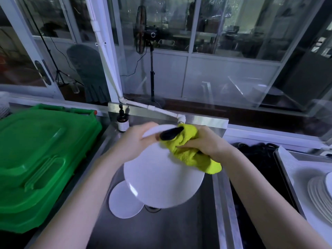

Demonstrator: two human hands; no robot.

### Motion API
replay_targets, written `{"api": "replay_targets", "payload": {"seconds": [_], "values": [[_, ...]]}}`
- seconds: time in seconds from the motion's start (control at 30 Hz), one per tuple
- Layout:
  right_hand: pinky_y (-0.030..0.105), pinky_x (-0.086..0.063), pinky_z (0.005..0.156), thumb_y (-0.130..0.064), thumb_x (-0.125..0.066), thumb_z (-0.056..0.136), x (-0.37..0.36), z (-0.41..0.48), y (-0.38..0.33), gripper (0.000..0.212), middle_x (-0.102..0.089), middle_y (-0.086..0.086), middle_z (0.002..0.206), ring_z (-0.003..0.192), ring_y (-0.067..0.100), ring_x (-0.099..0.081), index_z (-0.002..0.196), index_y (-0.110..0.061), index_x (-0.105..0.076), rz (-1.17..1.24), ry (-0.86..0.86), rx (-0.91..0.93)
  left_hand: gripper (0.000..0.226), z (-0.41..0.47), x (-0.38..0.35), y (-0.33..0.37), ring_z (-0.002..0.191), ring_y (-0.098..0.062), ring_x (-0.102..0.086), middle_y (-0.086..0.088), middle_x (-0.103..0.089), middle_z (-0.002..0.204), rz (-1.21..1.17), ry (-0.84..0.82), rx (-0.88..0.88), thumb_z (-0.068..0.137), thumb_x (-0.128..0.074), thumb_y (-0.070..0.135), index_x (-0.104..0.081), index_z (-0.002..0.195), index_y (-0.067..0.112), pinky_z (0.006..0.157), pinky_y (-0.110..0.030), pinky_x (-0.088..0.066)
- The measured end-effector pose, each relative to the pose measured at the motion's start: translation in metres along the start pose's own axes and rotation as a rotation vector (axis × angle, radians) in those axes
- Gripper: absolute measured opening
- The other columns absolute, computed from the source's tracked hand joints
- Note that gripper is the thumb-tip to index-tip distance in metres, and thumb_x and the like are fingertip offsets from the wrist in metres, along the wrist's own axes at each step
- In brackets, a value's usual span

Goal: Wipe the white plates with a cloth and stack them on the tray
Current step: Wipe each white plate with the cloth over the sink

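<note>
The left hand (138, 141) grips the far rim of a white plate (161, 182), holding it tilted over the sink (179, 227). The right hand (203, 142) has its fingers closed on a yellow cloth (188, 155), which touches the plate just right of the left fingers. Below the fingers, a second plate (124, 202) lies in the sink. Well to their right, a stack (319, 194) sits on the tray (285, 178).

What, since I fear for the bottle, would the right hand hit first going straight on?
Probably the left hand gripping the plate: the right hand, holding the cloth, points at it. The bottle sits beyond.
</note>
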State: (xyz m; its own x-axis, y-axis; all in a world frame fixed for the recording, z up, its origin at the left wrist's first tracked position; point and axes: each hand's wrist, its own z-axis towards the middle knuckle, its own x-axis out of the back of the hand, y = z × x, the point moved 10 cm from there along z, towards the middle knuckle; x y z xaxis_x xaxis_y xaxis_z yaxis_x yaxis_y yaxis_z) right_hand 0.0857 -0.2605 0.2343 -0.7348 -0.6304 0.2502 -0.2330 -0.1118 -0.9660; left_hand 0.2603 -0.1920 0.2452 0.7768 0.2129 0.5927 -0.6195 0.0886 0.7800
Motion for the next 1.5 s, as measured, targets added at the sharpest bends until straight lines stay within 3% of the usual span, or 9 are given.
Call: {"api": "replay_targets", "payload": {"seconds": [0.07, 0.17, 0.27, 0.43, 0.7, 0.83, 1.03, 1.23, 1.5], "values": [[0.023, -0.053, 0.066, 0.004, -0.075, 0.078, -0.010, 0.003, 0.001, 0.017, -0.073, 0.000, 0.077, 0.071, 0.011, -0.068, 0.094, -0.003, -0.073, -0.036, -0.047, -0.006, 0.022, 0.002, -0.007, 0.005, 0.089, -0.001, -0.065, 0.019, -0.074, 0.096, -0.033, -0.041, -0.043, 0.096, -0.069, 0.025, -0.070, 0.115, 0.036, 0.080, -0.018, -0.046], [0.028, -0.055, 0.063, 0.004, -0.073, 0.080, 0.000, 0.000, 0.017, 0.021, -0.073, 0.007, 0.079, 0.067, 0.017, -0.067, 0.100, -0.002, -0.071, 0.171, 0.096, -0.042, 0.029, -0.009, 0.021, -0.020, 0.074, 0.002, -0.060, 0.022, -0.070, 0.077, -0.375, 0.259, 0.106, 0.092, -0.072, 0.027, -0.070, 0.113, 0.047, 0.071, -0.017, -0.046], [0.029, -0.056, 0.057, 0.002, -0.073, 0.081, 0.008, -0.012, 0.053, 0.022, -0.074, 0.009, 0.077, 0.064, 0.021, -0.069, 0.101, -0.004, -0.071, 0.592, 0.368, -0.128, 0.028, -0.045, 0.017, -0.052, 0.096, -0.011, -0.068, 0.017, -0.073, 0.095, -0.548, 0.546, 0.333, 0.077, -0.068, 0.049, -0.070, 0.104, 0.040, 0.085, -0.033, -0.052], [0.031, -0.057, 0.057, -0.006, -0.072, 0.083, -0.030, -0.026, 0.086, 0.019, -0.075, 0.008, 0.083, 0.070, 0.019, -0.072, 0.101, -0.012, -0.072, 0.927, 0.477, -0.197, 0.041, -0.069, -0.021, -0.057, 0.096, -0.014, -0.073, 0.016, -0.077, 0.100, -0.838, 0.637, 0.451, 0.063, -0.076, 0.050, -0.070, 0.103, 0.042, 0.084, -0.050, -0.060], [0.034, -0.057, 0.068, 0.004, -0.077, 0.076, 0.009, -0.003, 0.019, 0.026, -0.074, 0.009, 0.083, 0.072, 0.021, -0.069, 0.099, -0.006, -0.070, 0.254, 0.175, 0.025, 0.032, -0.017, 0.010, -0.030, 0.077, 0.006, -0.069, 0.024, -0.075, 0.090, -0.341, 0.143, 0.187, 0.079, -0.086, 0.022, -0.071, 0.090, 0.048, 0.061, -0.011, -0.050], [0.026, -0.055, 0.072, 0.004, -0.077, 0.077, -0.009, 0.006, -0.003, 0.020, -0.074, -0.003, 0.079, 0.074, 0.010, -0.068, 0.088, -0.012, -0.072, -0.118, -0.038, 0.112, 0.026, 0.001, -0.003, -0.004, 0.075, -0.008, -0.057, 0.002, -0.071, 0.086, 0.026, -0.056, 0.067, 0.074, -0.089, 0.026, -0.073, 0.094, 0.021, 0.065, -0.025, -0.042], [0.033, -0.057, 0.064, 0.003, -0.073, 0.080, 0.017, -0.006, 0.047, 0.020, -0.074, 0.010, 0.080, 0.071, 0.026, -0.068, 0.099, -0.006, -0.071, 0.545, 0.362, -0.064, 0.015, -0.035, 0.027, -0.048, 0.078, 0.010, -0.065, 0.017, -0.074, 0.092, -0.505, 0.537, 0.310, 0.088, -0.075, 0.028, -0.071, 0.101, 0.034, 0.070, -0.016, -0.047], [0.029, -0.057, 0.055, -0.004, -0.066, 0.087, -0.026, -0.022, 0.083, 0.016, -0.076, 0.004, 0.080, 0.067, 0.017, -0.072, 0.098, -0.015, -0.071, 1.029, 0.492, -0.141, 0.025, -0.055, -0.026, -0.039, 0.097, -0.004, -0.073, 0.017, -0.077, 0.104, -0.890, 0.668, 0.335, 0.076, -0.073, 0.039, -0.073, 0.101, 0.045, 0.078, -0.027, -0.057], [0.032, -0.057, 0.069, 0.001, -0.077, 0.076, 0.025, -0.013, 0.026, 0.029, -0.075, 0.007, 0.086, 0.078, 0.020, -0.071, 0.103, -0.009, -0.071, 0.345, 0.253, 0.029, 0.023, -0.017, 0.000, -0.022, 0.088, -0.001, -0.073, 0.020, -0.076, 0.097, -0.435, 0.095, 0.201, 0.080, -0.074, 0.035, -0.071, 0.097, 0.050, 0.073, -0.027, -0.055]]}}
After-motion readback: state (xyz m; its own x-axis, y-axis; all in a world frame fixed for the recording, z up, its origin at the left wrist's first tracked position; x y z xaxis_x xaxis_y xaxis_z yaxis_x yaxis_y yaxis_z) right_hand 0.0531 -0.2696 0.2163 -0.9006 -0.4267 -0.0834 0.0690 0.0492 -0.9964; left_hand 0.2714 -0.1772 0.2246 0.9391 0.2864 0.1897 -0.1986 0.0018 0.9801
